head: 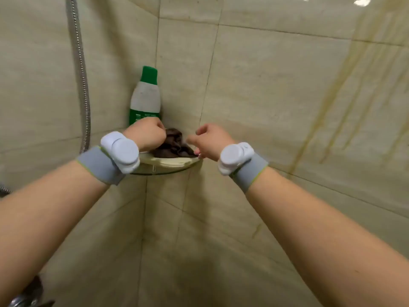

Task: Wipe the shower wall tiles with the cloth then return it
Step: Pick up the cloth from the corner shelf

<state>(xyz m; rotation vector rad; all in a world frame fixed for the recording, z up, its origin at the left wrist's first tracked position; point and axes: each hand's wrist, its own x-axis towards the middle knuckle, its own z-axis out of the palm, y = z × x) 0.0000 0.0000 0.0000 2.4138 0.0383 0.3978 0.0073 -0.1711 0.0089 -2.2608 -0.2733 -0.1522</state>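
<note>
A crumpled dark brown cloth (173, 144) lies on a glass corner shelf (168, 163) where two beige tiled walls (276, 96) meet. My left hand (147, 134) is curled against the cloth's left side, fingers closed on its edge. Just right of the cloth hovers my right hand (209, 140), fingers loosely bent and apart, fingertips near the cloth's right edge and the shelf rim; it holds nothing. Both wrists carry grey bands with white devices. The right wall shows yellowish streaks running down.
A white bottle with a green cap (146, 96) stands on the shelf behind my left hand, tight in the corner. A metal shower hose (80, 74) hangs down the left wall. Metal tap fittings (24, 295) show at the bottom left.
</note>
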